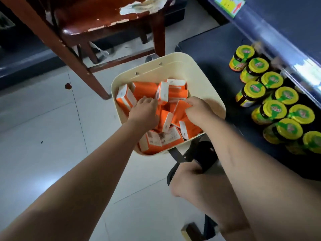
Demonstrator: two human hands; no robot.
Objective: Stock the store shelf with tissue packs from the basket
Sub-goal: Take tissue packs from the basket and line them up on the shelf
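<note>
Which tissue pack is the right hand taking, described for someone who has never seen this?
Start at the cream basket on the floor, between the wooden chair and the shelf of yellow-lidded jars. Near its right wall, the right hand grips one orange tissue pack. Unlike its neighbours, it tilts up, a broad orange face toward the camera.

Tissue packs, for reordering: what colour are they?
Orange and white tissue packs, clearest in head view.

Soft, even indoor light, pale sheen on the tiled floor (50,178), bright glare along the shelf edge (304,67), jars (271,80) smeared by blur at right, wide-angle bending of the chair (97,16) legs, dim upper-left corner.
</note>
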